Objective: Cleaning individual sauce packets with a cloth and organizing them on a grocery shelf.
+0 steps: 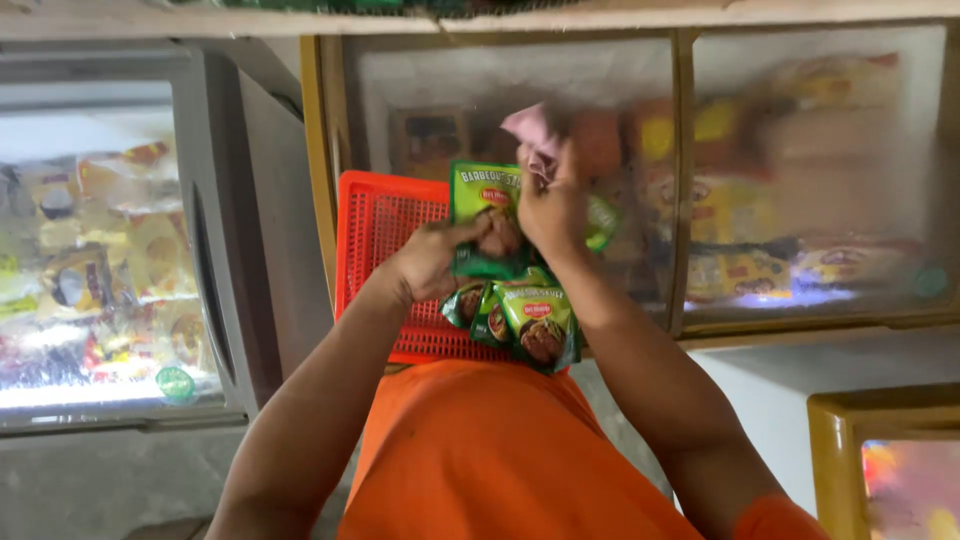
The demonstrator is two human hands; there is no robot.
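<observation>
My left hand (428, 262) grips a green sauce pouch (482, 195) by its lower left edge and holds it up over a red plastic basket (385, 230). Pressed against the front of that pouch is my right hand (550, 205), its fingers closed on a crumpled pink cloth (532, 135). Several more green pouches (522, 320) lie bunched at the near edge of the basket, against my orange shirt (480, 450). The basket rests on the glass lid of a yellow-framed chest freezer (320, 150).
A grey chest freezer (215, 230) with a glass lid full of packaged goods stands at the left. The yellow-framed freezer's second pane (820, 170) shows yellow and orange packs beneath. Another yellow-framed freezer corner (850, 420) sits at the lower right.
</observation>
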